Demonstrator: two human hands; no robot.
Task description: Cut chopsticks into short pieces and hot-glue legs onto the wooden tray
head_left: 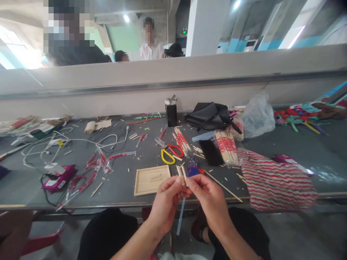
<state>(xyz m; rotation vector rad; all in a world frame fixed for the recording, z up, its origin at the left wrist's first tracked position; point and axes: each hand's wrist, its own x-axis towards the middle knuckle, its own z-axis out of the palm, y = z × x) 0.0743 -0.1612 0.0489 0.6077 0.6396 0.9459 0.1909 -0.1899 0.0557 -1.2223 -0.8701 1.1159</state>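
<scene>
Wooden sticks [179, 174]: pale, short (kinda stubby tbh)
Left hand [168, 196]: pinched shut on them
Right hand [208, 192]: pinching them too

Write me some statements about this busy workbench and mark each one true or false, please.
1. The left hand and right hand hold short pale wooden sticks. True.
2. A red-and-cream wavy-striped cloth lies to the left of both hands. False: the cloth lies to their right.
3. A few thin pieces lie inside the shallow pale wooden tray. True.
4. The metal tool with one yellow and one red handle is in the right hand. False: the tool lies on the dark table.
5. A black phone lies beside plastic-wrapped sticks. True.
</scene>
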